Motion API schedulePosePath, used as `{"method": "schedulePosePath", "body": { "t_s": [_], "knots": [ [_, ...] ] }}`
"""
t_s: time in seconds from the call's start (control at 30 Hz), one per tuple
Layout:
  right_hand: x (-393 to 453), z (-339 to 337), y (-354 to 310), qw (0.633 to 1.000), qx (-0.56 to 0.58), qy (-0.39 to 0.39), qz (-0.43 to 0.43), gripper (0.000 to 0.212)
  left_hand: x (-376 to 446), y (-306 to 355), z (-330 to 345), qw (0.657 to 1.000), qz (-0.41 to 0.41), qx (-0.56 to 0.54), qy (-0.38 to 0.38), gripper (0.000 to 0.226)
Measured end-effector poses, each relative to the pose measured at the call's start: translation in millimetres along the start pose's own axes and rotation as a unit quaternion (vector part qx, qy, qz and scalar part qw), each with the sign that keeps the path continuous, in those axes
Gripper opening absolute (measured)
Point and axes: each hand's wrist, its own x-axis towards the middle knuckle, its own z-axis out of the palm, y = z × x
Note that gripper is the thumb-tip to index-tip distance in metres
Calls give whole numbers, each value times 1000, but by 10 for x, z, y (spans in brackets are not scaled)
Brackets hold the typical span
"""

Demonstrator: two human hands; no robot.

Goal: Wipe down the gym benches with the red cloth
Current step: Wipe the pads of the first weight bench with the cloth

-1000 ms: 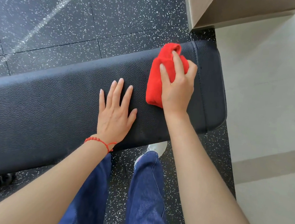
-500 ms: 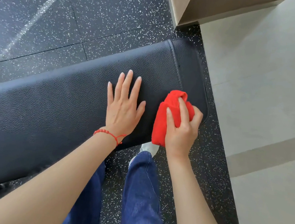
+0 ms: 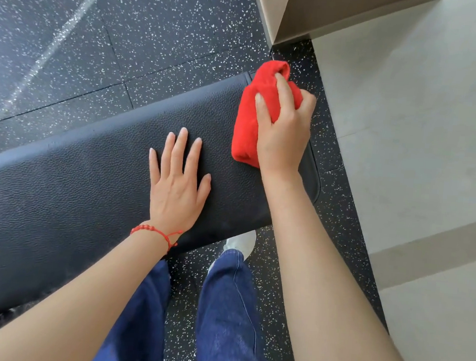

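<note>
Red cloth [image 3: 248, 118]: one, bunched into a thick fold, lying at the far right end of the single black padded bench [image 3: 67, 195], its upper tip past the bench's far edge. Right hand [image 3: 284, 132] grips the cloth, fingers curled round it. Left hand [image 3: 178, 187] rests flat on the pad, fingers straight and slightly spread. Speckled rubber floor [image 3: 129, 29] borders both long edges; a pale wall [image 3: 420, 123] stands just beyond the right end.

I'm leaving the long stretch of bench pad [image 3: 59, 194] to the left lying open. My left hand [image 3: 178, 184] is sitting flat mid-pad, blocking that way; a beige wall corner [image 3: 275, 18] is crowding the pad's far end.
</note>
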Motion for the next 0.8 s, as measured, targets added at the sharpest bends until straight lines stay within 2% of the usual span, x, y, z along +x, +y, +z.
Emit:
{"method": "schedulePosePath", "body": {
  "t_s": [0.2,0.43,0.63,0.8],
  "knots": [
    [-176,-275,217,999,10,-19,29,38,45,146,-18,1000,-19,6,2,59],
    [-442,-729,516,997,5,-38,63,39,237,442,16,998,67,19,-8,60],
    [-341,-1121,939,990,49,-14,131,41,352,640,91,992,123,25,-16,59],
    [21,-1083,1188,973,48,-165,155,39,358,648,164,991,128,35,-19,60]
  ]
}}
